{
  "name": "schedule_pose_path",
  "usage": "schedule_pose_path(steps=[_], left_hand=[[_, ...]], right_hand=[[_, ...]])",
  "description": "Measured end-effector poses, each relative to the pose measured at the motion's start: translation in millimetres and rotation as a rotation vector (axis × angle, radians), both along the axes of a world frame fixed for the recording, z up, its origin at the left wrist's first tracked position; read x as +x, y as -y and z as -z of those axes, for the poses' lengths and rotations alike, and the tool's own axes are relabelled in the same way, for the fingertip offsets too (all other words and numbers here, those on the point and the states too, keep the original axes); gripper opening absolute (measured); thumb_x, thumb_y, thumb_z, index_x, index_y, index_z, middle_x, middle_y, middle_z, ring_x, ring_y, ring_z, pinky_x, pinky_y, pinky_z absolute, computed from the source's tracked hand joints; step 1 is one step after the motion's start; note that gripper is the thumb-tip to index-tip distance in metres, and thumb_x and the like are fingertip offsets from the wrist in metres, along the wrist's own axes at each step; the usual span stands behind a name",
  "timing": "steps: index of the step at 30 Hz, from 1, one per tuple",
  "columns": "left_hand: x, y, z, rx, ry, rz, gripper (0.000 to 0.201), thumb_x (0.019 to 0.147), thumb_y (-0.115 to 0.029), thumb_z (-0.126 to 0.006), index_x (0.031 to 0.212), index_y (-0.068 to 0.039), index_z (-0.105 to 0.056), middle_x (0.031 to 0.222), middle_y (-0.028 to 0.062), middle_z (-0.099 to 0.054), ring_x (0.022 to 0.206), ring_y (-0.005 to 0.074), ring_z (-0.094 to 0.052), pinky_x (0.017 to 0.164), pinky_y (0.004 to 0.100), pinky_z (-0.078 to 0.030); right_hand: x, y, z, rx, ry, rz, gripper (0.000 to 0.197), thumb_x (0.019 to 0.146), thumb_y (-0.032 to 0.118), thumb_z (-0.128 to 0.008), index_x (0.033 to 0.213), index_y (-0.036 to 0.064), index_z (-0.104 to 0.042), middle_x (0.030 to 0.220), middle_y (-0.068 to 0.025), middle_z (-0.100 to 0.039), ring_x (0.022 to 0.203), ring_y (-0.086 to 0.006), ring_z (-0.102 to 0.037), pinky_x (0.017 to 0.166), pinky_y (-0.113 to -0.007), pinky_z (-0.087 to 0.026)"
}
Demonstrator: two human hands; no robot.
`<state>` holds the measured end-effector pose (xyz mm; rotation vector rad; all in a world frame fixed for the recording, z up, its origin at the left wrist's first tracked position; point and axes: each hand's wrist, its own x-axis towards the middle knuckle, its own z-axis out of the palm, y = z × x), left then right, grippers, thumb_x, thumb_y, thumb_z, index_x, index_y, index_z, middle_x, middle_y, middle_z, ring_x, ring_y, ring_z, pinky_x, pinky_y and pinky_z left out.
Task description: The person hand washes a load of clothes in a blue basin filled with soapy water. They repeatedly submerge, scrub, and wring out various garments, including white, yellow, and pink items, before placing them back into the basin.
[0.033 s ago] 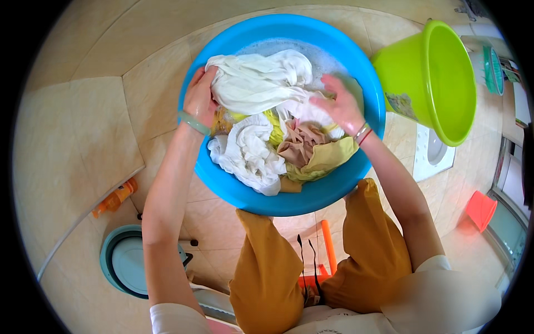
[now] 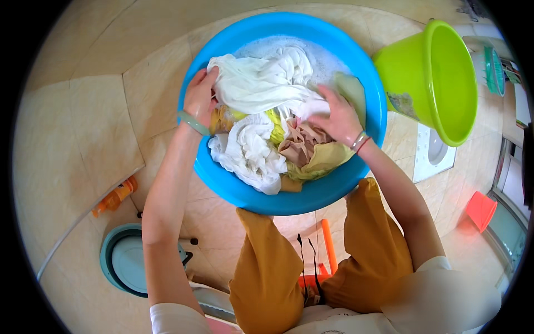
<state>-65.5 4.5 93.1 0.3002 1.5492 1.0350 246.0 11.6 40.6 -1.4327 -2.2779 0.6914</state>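
Observation:
A round blue basin (image 2: 243, 199) holds soapy water (image 2: 329, 62) and a heap of wet clothes. At the basin's left, my left hand (image 2: 200, 97) is closed on the left end of a long white garment (image 2: 250, 83), its fingertips partly hidden by the cloth. My right hand (image 2: 340, 116) has its fingers apart, over a pale pinkish-white cloth (image 2: 306, 107) on the right side of the heap. Nearer to me lie a crumpled white garment (image 2: 253, 153), a dusty-pink cloth (image 2: 300, 147) and a yellow-green cloth (image 2: 328, 158). Yellow fabric (image 2: 275, 128) shows between them.
A lime-green bucket (image 2: 403, 72) lies tilted against the basin's right. Beyond it is a white floor fixture (image 2: 425, 156). A teal folding basin (image 2: 125, 261) and an orange bottle (image 2: 115, 196) are at left. My knees flank the basin's near edge, and a red container (image 2: 481, 210) stands far right.
My right hand has come down and a little toward me, onto the heap. The white garment's right end has shifted slightly. My left hand keeps its place.

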Motion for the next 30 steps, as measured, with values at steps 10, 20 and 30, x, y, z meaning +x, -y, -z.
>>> schedule_pose_path(steps=[10,20,30], left_hand=[[69,47,41,0.473,-0.178,0.652,0.028,0.090,-0.005,-0.058,0.117,-0.006,-0.062,0.109,0.0073,-0.061,0.096,0.0163,-0.058,0.083,0.0293,-0.048],[155,94,51,0.591,-0.414,0.957,0.033,0.077,-0.003,-0.061,0.110,-0.009,-0.066,0.117,0.0107,-0.056,0.107,0.0290,-0.054,0.093,0.0336,-0.043],[102,74,34,0.409,-1.219,1.086,0.060,0.083,-0.041,-0.064,0.136,-0.018,-0.049,0.152,0.0157,-0.023,0.142,0.0349,-0.016,0.107,0.0653,-0.014]], right_hand=[[0,67,-42,-0.698,-0.113,-0.371,0.028,0.076,0.020,-0.071,0.097,0.0081,-0.059,0.090,-0.0142,-0.063,0.083,-0.0334,-0.062,0.071,-0.041,-0.049],[8,48,-81,-0.886,-0.148,-0.579,0.028,0.082,0.025,-0.067,0.097,0.0023,-0.063,0.088,-0.0128,-0.062,0.076,-0.0237,-0.059,0.067,-0.035,-0.046],[-19,27,17,-0.001,0.350,-0.236,0.068,0.089,0.051,-0.051,0.144,0.0167,-0.033,0.150,-0.0154,-0.028,0.139,-0.0381,-0.022,0.105,-0.063,-0.021]])
